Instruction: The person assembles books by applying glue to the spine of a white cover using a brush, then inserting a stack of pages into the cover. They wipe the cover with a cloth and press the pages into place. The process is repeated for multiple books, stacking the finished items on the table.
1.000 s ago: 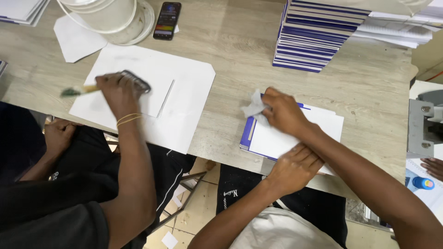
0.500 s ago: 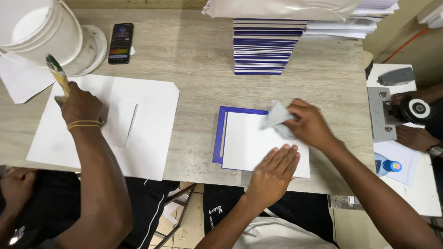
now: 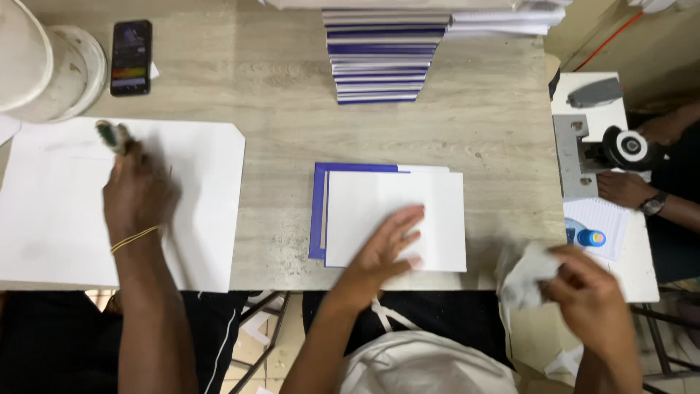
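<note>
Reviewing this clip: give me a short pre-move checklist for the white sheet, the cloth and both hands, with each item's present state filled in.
1. Left hand flat on white sheet: ok.
2. Sheet lies square on the blue cover: ok, blue edge shows along the left.
3. Right hand holds crumpled cloth: ok, off the table edge.
4. Cloth clean or damp: cannot tell, blurred.
5. Co-worker's hand with brush apart from the sheet: ok.
</note>
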